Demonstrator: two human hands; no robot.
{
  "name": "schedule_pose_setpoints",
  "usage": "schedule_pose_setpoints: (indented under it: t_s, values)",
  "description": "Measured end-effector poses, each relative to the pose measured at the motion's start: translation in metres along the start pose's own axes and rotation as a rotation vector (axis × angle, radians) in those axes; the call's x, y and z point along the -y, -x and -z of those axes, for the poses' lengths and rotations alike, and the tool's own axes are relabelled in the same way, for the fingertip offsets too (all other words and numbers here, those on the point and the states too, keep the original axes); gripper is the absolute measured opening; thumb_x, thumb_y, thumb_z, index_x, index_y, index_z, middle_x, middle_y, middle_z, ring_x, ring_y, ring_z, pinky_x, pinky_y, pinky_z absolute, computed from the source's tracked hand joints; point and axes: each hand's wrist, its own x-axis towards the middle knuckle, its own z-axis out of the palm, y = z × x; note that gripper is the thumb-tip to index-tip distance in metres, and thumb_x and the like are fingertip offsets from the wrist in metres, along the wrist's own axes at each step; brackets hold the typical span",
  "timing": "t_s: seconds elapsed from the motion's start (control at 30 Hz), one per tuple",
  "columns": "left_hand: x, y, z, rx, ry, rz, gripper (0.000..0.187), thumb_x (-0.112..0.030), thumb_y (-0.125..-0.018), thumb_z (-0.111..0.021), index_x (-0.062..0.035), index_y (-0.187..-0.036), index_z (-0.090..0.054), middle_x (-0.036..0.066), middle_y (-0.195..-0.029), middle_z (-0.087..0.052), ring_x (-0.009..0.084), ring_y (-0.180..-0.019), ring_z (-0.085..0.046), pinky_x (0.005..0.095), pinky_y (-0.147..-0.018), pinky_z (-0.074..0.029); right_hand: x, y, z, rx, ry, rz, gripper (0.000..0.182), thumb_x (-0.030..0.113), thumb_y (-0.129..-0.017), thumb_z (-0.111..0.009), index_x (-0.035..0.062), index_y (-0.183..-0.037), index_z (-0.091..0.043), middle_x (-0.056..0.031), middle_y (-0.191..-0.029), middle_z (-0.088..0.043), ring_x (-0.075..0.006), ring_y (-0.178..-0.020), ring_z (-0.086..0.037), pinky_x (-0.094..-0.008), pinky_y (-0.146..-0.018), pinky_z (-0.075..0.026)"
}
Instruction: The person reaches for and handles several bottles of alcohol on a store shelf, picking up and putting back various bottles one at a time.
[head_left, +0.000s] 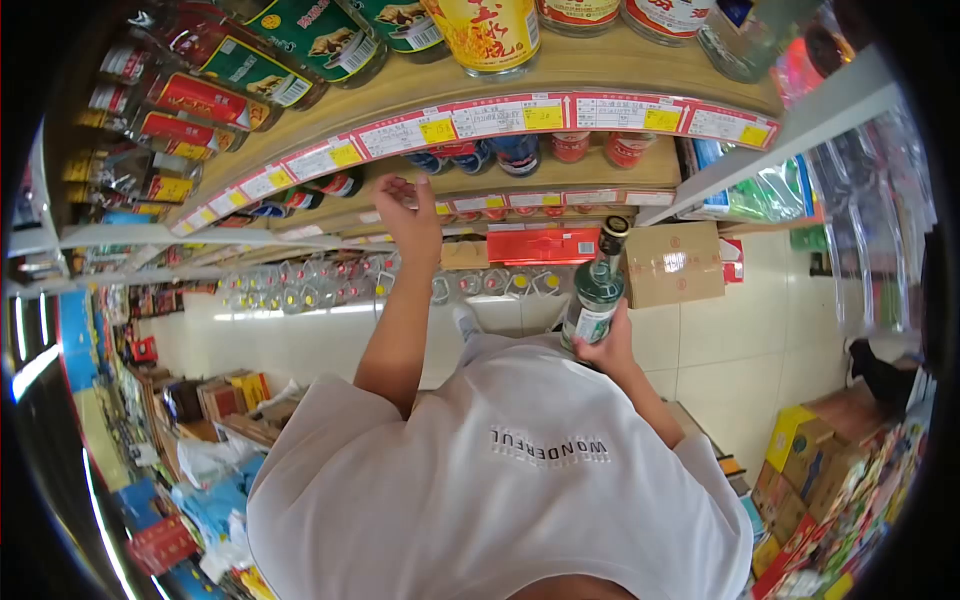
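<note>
My right hand (612, 345) is wrapped round the lower part of a green glass bottle (598, 287). The bottle has a pale label and a dark neck with a gold-rimmed cap, and it leans a little to the right in front of my shirt. My left hand (407, 208) is raised beside the shelf edge, its fingers loosely bent and apart, with nothing visible in it. Just beyond that hand, on a lower shelf, stand blue-labelled jars (470, 156).
The upper shelf (560, 78) holds several bottles, including a yellow-labelled one (490, 35). Price tags (470, 120) line its edge. Below are a red box (543, 246), a cardboard carton (675, 265) and large clear jugs (310, 285) on the floor. More boxes (810, 450) stand at right.
</note>
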Motion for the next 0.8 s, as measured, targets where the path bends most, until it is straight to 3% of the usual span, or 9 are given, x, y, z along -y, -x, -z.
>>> schedule_pose_setpoints:
  t_s: [0.13,0.23,0.3,0.4,0.5,0.6,0.7,0.73,0.8]
  values:
    - [-0.001,0.002,-0.003,0.174,0.142,0.031,0.039,-0.013,-0.088,-0.069,0.0008,-0.116,-0.046,0.007,-0.095,-0.052,0.0144,-0.081,-0.051,0.0300,-0.075,-0.046,0.014,0.001,-0.024,-0.016,0.030,-0.004,0.080,0.025,-0.059,-0.084,-0.0013,-0.123,-0.042,-0.0199,-0.108,-0.060,-0.0316,-0.099,-0.061,-0.0402,-0.088,-0.048]
    - [-0.021,0.019,0.003,0.433,0.491,0.114,0.040,-0.010,-0.091,-0.064,-0.0023,-0.123,-0.040,0.007,-0.100,-0.052,0.0144,-0.092,-0.052,0.0276,-0.083,-0.045,0.032,0.004,-0.045,-0.018,0.033,-0.036,0.081,0.026,-0.059,-0.083,-0.0019,-0.124,-0.043,-0.0198,-0.111,-0.058,-0.0316,-0.103,-0.059,-0.0396,-0.091,-0.047]
    - [-0.021,0.035,0.009,0.676,0.655,0.060,0.053,-0.012,-0.088,-0.069,-0.0032,-0.130,-0.036,0.008,-0.105,-0.055,0.0146,-0.096,-0.056,0.0289,-0.086,-0.048,0.044,-0.002,-0.059,-0.048,0.092,-0.032,0.080,0.026,-0.059,-0.083,-0.0020,-0.123,-0.045,-0.0196,-0.110,-0.058,-0.0315,-0.102,-0.059,-0.0398,-0.091,-0.046]
    - [-0.028,0.063,0.028,0.958,0.963,0.273,0.059,-0.010,-0.087,-0.070,-0.0054,-0.132,-0.032,0.008,-0.111,-0.056,0.0152,-0.106,-0.057,0.0289,-0.090,-0.048,0.069,-0.012,-0.081,-0.051,0.229,0.008,0.079,0.028,-0.061,-0.083,-0.0019,-0.122,-0.043,-0.0193,-0.107,-0.058,-0.0310,-0.098,-0.060,-0.0394,-0.087,-0.048]
    - [-0.038,0.054,0.058,1.080,0.782,0.313,0.061,-0.007,-0.084,-0.072,-0.0053,-0.131,-0.033,0.008,-0.114,-0.057,0.0151,-0.107,-0.057,0.0303,-0.092,-0.048,0.100,-0.021,-0.107,-0.035,0.257,0.010,0.076,0.029,-0.061,-0.081,-0.0027,-0.121,-0.047,-0.0230,-0.107,-0.057,-0.0386,-0.101,-0.057,-0.0437,-0.089,-0.047]
    - [-0.018,0.035,0.073,0.977,0.731,0.244,0.058,-0.006,-0.083,-0.074,-0.0051,-0.126,-0.035,0.007,-0.108,-0.060,0.0138,-0.099,-0.059,0.0309,-0.089,-0.049,0.107,-0.035,-0.120,0.080,0.351,0.084,0.075,0.038,-0.067,-0.081,-0.0019,-0.122,-0.048,-0.0232,-0.111,-0.057,-0.0385,-0.104,-0.057,-0.0452,-0.091,-0.046]
    - [-0.008,0.020,0.091,0.848,0.762,0.280,0.051,-0.005,-0.083,-0.073,-0.0050,-0.120,-0.038,0.007,-0.106,-0.061,0.0139,-0.097,-0.060,0.0310,-0.087,-0.050,0.115,-0.062,-0.127,0.032,0.354,0.208,0.070,0.037,-0.067,-0.080,0.0014,-0.121,-0.052,-0.0201,-0.112,-0.062,-0.0337,-0.099,-0.061,-0.0422,-0.086,-0.049]
    - [0.000,0.013,0.096,0.831,0.747,0.273,0.051,-0.004,-0.083,-0.073,-0.0049,-0.119,-0.038,0.007,-0.106,-0.061,0.0140,-0.097,-0.060,0.0312,-0.086,-0.050,0.121,-0.074,-0.131,-0.114,0.363,0.266,0.059,0.033,-0.073,-0.079,0.0018,-0.118,-0.056,-0.0163,-0.107,-0.064,-0.0311,-0.093,-0.063,-0.0419,-0.083,-0.049]
    - [0.007,0.004,0.109,0.799,0.763,0.310,0.051,-0.004,-0.082,-0.073,-0.0047,-0.119,-0.037,0.007,-0.105,-0.061,0.0140,-0.096,-0.061,0.0312,-0.086,-0.050,0.126,-0.114,-0.127,-0.289,0.324,0.266,0.056,0.030,-0.078,-0.077,0.0016,-0.121,-0.053,-0.0153,-0.099,-0.064,-0.0297,-0.088,-0.063,-0.0421,-0.077,-0.049]
